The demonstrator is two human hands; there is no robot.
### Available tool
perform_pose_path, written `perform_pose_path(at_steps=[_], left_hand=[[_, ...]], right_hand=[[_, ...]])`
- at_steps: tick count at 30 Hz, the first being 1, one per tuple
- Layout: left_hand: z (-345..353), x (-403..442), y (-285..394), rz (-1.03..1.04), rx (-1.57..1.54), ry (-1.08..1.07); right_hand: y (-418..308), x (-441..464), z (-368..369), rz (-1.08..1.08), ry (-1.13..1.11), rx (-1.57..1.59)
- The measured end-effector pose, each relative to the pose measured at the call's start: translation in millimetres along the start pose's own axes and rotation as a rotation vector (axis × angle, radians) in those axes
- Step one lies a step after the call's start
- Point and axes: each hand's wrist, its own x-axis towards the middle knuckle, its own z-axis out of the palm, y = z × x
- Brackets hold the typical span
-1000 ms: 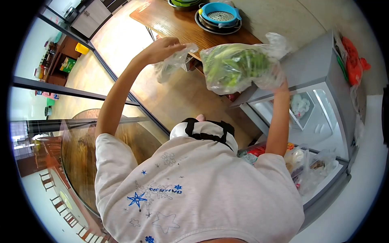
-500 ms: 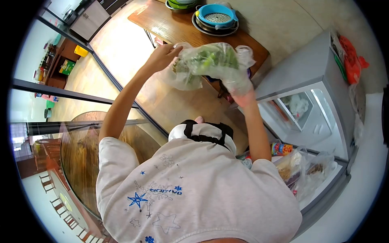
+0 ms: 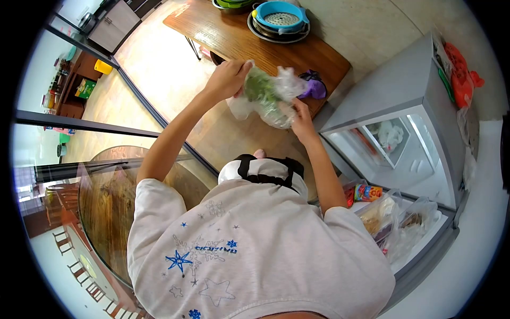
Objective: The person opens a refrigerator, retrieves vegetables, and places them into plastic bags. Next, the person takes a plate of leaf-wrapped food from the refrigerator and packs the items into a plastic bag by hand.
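Observation:
A clear plastic bag of green leafy vegetables (image 3: pixel 261 89) hangs in front of me between both hands, near the table's edge. My left hand (image 3: pixel 229 78) is closed on the bag's left side, its fingers curled around the plastic. My right hand (image 3: pixel 303 123) grips the lower right of the same bag, with the thumb and fingers pressed on the film. Crumpled plastic sticks up at the bag's upper right. Exactly which vegetable is inside cannot be made out.
A wooden table (image 3: pixel 234 34) holds a blue strainer (image 3: pixel 281 15) on stacked basins, plus a purple item (image 3: pixel 314 87). On the right, a grey fridge (image 3: pixel 382 101) stands open, with a pulled-out drawer of bagged food (image 3: pixel 380 215). Glass panels and a round wooden table (image 3: pixel 114 212) are at left.
The bag has turned and bunched up, now hanging lower between my hands. My right hand has moved down and left along it, and the purple item on the table has come into view.

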Motion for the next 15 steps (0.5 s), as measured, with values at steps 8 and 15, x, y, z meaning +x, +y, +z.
perform_pose_path(at_steps=[8,15], left_hand=[[-18.8,0.6,-8.0,0.085,-0.092,-0.050],[-46.2,3.5,-35.3,0.046,-0.097,-0.026]], right_hand=[[-2.8,30.1,29.3,-0.368,0.264,-0.440],[4.5,14.9,8.3,-0.565,0.103,-0.331]])
